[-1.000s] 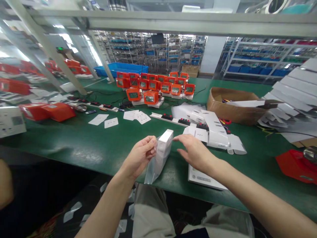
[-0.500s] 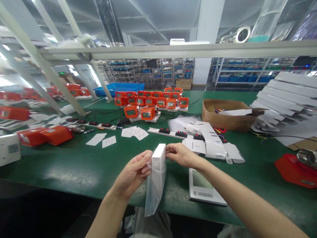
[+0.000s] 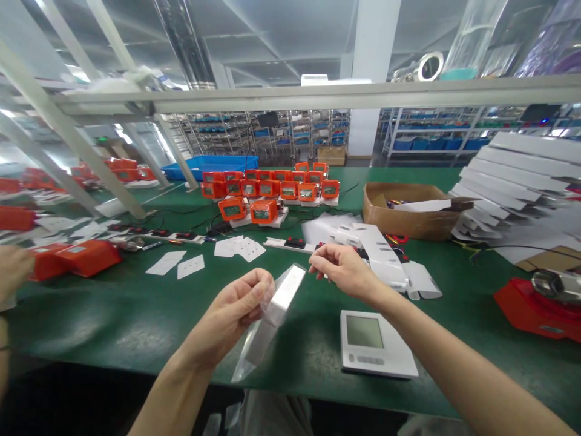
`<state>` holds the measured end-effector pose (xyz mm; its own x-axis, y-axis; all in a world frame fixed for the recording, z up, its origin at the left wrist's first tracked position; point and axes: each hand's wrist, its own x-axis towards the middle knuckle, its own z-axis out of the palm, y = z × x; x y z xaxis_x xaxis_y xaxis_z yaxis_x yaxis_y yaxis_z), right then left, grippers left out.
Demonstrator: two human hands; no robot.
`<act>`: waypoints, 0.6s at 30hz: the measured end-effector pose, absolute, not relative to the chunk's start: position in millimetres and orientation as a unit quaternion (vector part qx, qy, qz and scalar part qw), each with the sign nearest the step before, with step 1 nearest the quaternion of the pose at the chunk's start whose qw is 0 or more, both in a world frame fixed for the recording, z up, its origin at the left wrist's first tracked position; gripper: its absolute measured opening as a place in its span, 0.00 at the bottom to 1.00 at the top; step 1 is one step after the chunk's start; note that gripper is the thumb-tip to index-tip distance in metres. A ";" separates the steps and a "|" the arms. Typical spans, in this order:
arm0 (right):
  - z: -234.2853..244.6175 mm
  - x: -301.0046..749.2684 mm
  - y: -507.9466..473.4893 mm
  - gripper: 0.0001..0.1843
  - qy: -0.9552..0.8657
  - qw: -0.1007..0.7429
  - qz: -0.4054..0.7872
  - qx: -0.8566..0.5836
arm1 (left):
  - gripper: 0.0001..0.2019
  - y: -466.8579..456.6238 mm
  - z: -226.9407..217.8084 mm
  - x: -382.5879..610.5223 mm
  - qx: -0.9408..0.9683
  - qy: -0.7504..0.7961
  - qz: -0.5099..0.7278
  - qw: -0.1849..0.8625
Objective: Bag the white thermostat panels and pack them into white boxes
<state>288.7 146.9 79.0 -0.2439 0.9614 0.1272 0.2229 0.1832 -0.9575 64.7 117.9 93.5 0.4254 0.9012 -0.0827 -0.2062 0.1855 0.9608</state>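
Note:
A slim white box (image 3: pixel 287 289) sits tilted inside a clear plastic bag (image 3: pixel 256 348), held above the bench's front part. My left hand (image 3: pixel 242 303) pinches the bag and box from the left side, thumb and fingers closed on the film. Just right of the box's upper end, my right hand (image 3: pixel 340 266) hovers apart from it. Its fingers are loosely bent and spread a little, with nothing visible in them. Below that hand, a white device with a grey screen and small buttons (image 3: pixel 365 333) lies flat on the green bench.
Orange-framed units (image 3: pixel 263 212) stand in rows at the back. White printed sheets (image 3: pixel 379 254) lie near a brown cardboard box (image 3: pixel 408 218). A blue tray (image 3: pixel 211 165) is behind. A red-orange unit (image 3: pixel 538 309) sits right. Another person's hand (image 3: pixel 16 272) appears at the left edge.
My right hand has come away from the box. The bagged box has tilted, its lower end swinging left. Another person's hand has entered at the left edge.

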 end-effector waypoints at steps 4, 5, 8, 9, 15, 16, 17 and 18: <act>81.4 287.2 153.0 0.21 -0.662 0.343 0.482 -0.460 | 0.11 121.2 101.3 73.2 0.540 0.367 0.360 0.666; 83.6 286.2 154.4 0.23 -0.670 0.313 0.485 -0.467 | 0.11 122.4 103.1 75.6 0.557 0.373 0.341 0.659; 93.0 284.3 156.1 0.14 -0.690 0.242 0.471 -0.494 | 0.12 125.5 109.5 82.5 0.601 0.387 0.308 0.628; 96.6 284.3 155.4 0.10 -0.694 0.235 0.461 -0.501 | 0.12 126.1 111.9 84.0 0.611 0.395 0.308 0.613; 116.2 287.4 140.1 0.07 -0.729 0.277 0.290 -0.554 | 0.15 132.5 121.5 81.1 0.641 0.457 0.328 0.521; 118.2 288.1 137.6 0.07 -0.736 0.285 0.248 -0.562 | 0.15 133.5 122.0 81.3 0.641 0.463 0.335 0.513; 119.6 289.1 135.4 0.08 -0.739 0.293 0.211 -0.569 | 0.15 133.8 122.5 82.8 0.638 0.464 0.341 0.511; 120.6 290.7 133.0 0.08 -0.736 0.304 0.186 -0.576 | 0.14 133.1 123.6 85.8 0.636 0.460 0.348 0.513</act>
